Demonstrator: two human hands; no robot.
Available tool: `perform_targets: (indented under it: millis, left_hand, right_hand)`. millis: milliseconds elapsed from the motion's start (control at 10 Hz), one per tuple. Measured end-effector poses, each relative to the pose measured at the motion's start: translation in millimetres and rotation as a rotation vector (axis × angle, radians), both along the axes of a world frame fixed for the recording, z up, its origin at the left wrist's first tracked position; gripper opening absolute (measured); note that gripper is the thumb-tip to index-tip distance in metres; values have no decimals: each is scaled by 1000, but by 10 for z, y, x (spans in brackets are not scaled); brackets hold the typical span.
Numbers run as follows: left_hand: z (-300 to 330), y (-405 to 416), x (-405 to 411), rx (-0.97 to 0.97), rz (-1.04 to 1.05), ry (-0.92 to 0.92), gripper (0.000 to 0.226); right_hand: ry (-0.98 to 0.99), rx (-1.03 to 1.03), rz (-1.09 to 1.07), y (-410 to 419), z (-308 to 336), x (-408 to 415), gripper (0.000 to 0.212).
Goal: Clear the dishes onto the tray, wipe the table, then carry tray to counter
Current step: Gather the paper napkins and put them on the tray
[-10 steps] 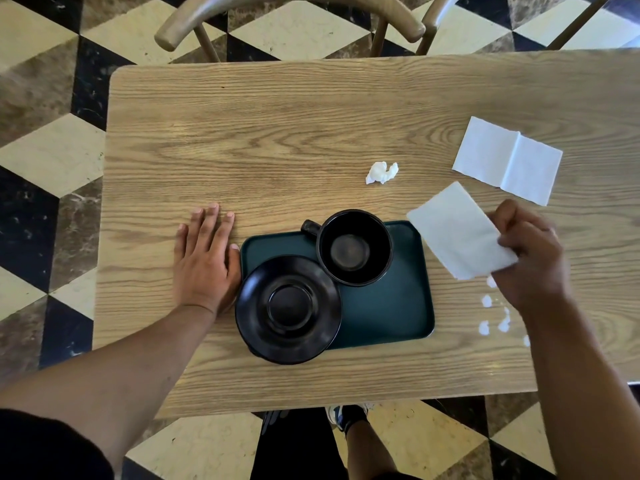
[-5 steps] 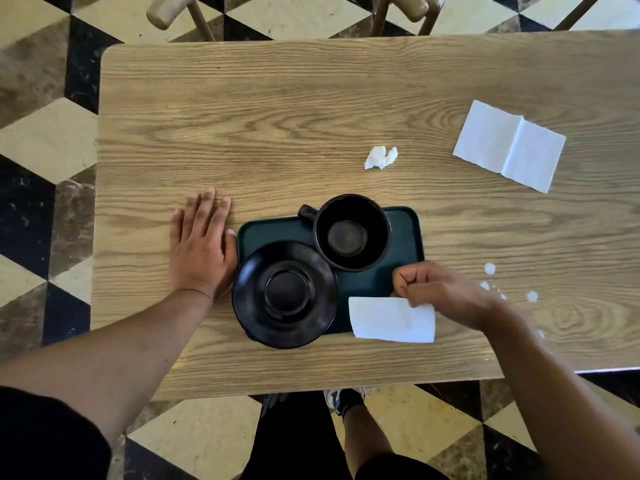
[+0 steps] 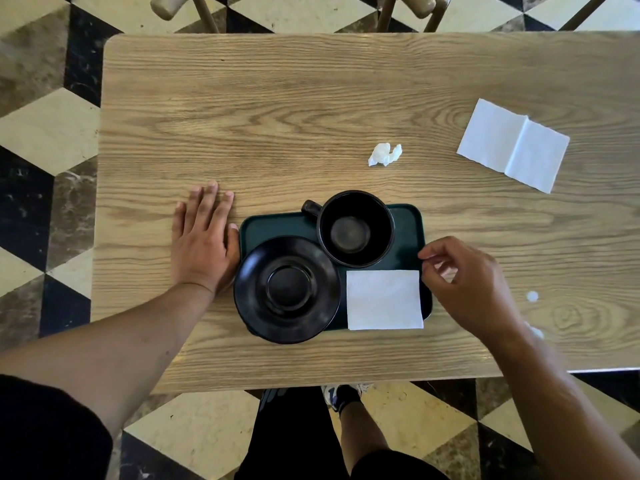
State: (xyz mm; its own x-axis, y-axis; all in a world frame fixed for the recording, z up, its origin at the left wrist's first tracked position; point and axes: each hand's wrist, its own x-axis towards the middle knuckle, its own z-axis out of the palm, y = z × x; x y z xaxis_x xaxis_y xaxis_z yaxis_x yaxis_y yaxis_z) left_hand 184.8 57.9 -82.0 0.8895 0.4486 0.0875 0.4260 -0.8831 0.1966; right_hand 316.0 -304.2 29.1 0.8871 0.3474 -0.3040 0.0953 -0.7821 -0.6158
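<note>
A dark green tray (image 3: 407, 221) lies near the front edge of the wooden table (image 3: 277, 116). On it stand a black cup (image 3: 355, 230), a black saucer (image 3: 286, 289) overhanging its left front corner, and a folded white napkin (image 3: 383, 299) at its right front. My left hand (image 3: 204, 242) lies flat on the table, touching the tray's left side. My right hand (image 3: 467, 285) hovers just right of the napkin with fingers loosely curled, holding nothing.
A crumpled white tissue (image 3: 385, 154) lies behind the tray. An unfolded white napkin (image 3: 512, 145) rests at the far right. White spill drops (image 3: 532, 296) dot the table at the right front. Wooden chairs (image 3: 180, 8) stand beyond the far edge.
My right hand carried the folded napkin from the right side over to the tray, laid it on the tray's right front, and let go. The left hand stayed put.
</note>
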Motion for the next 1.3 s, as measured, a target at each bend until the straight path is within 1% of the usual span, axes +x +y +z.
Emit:
perform_targets:
  millis: [100,200,400,600,1100,1300]
  left_hand:
    - [3,-5,2,0,2,4,57]
    - [16,-4,2,-5,7,14,58]
    - [18,-14,0,-11,12,15,59]
    - [25,-11,7,-13,13,24,59]
    - [27,-15,9,-7,9,27,59]
    - [35,-16,13,-23,12,31,59]
  right_hand:
    - [-190,-16,29,46,-30,-204,15]
    - [-212,-51,80,177,-164,-569,17]
    - [-160,-149,8,324,-319,-853,32]
    - [-113,-194,-5,353,-360,-807,34]
    - [-93,-164,-40,353,-386,-771,36]
    - [-105,-105,-77,321,-360,-777,35]
